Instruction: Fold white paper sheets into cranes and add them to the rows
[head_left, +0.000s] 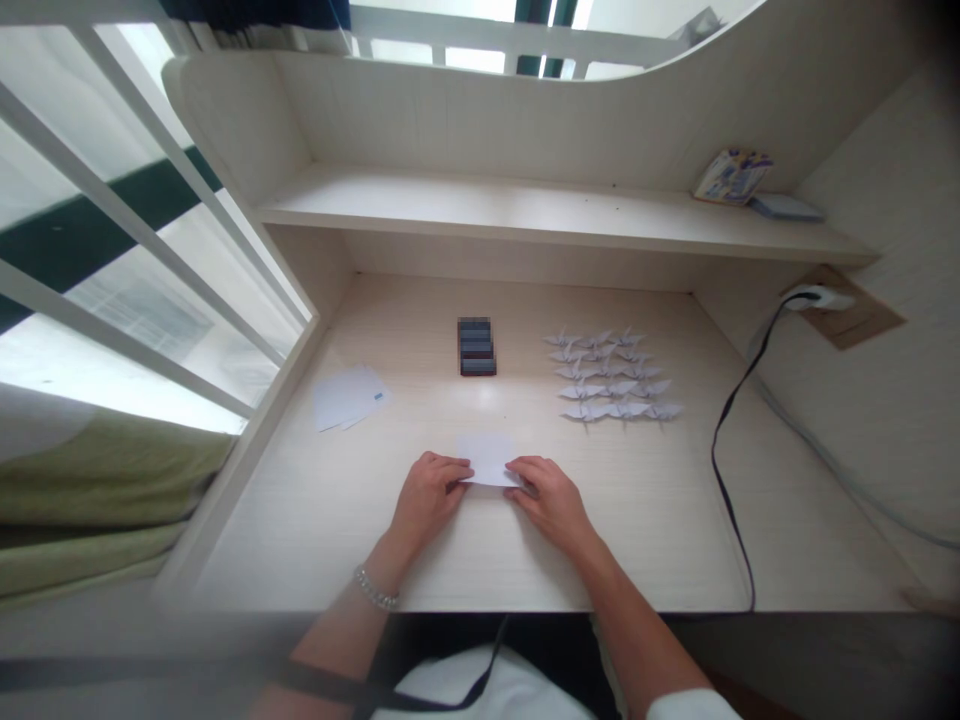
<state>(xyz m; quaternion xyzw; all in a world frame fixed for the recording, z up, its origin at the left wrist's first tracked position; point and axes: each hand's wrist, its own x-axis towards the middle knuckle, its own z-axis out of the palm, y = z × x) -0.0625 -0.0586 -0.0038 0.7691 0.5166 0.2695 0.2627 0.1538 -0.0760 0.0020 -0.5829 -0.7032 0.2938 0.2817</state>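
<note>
A sheet of white paper [490,458] lies on the desk in front of me, its near edge curled up or folded over. My left hand [435,488] pinches that edge at the left corner, thumb below and fingers above. At the right corner my right hand [551,492] grips the paper the same way. Folded white paper cranes [615,385] stand in several rows beyond my right hand. To the left lies a small fanned stack of white paper sheets [349,397], one with a small blue mark.
A dark, pixelated rectangular object [477,347] lies behind the paper. A black cable [721,440] runs from the wall socket [847,308] down over the desk's right side. On the shelf [480,212] are a small printed box [731,177] and a flat item.
</note>
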